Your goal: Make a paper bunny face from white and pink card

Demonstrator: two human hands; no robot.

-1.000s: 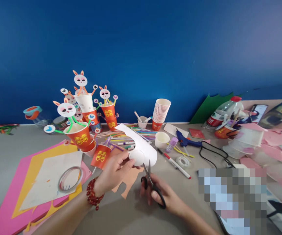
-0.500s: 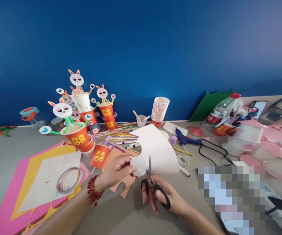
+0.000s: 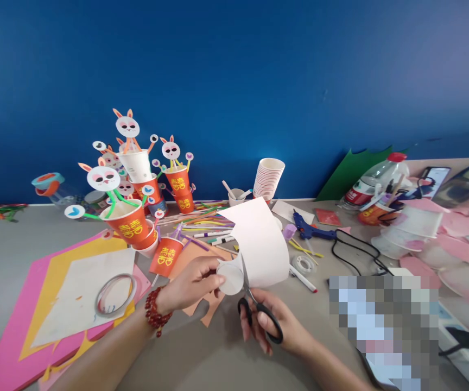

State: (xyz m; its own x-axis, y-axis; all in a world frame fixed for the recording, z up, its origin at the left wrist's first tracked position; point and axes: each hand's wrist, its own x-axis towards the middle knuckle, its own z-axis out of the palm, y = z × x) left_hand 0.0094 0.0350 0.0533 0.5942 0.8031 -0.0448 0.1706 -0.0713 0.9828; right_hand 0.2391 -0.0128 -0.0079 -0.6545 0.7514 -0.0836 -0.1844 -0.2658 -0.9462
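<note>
My left hand (image 3: 191, 282), with a red bead bracelet at the wrist, pinches a sheet of white paper (image 3: 259, 244) at a rounded, partly cut disc on its lower left. The rest of the sheet curls up and to the right. My right hand (image 3: 275, 326) grips black-handled scissors (image 3: 254, 304), fingers through the loops. The blades point up into the paper beside the disc.
Orange paper cups with bunny faces (image 3: 128, 190) stand at the back left. A stack of cups (image 3: 267, 179), markers, a blue glue gun (image 3: 310, 229) with its black cord, a tape roll (image 3: 114, 296) on pink and yellow sheets, and a bottle (image 3: 375, 184) crowd the grey table.
The paper has turned in my left hand, its free part swinging from behind the cups toward the right and upright. The scissors stay at the disc's edge.
</note>
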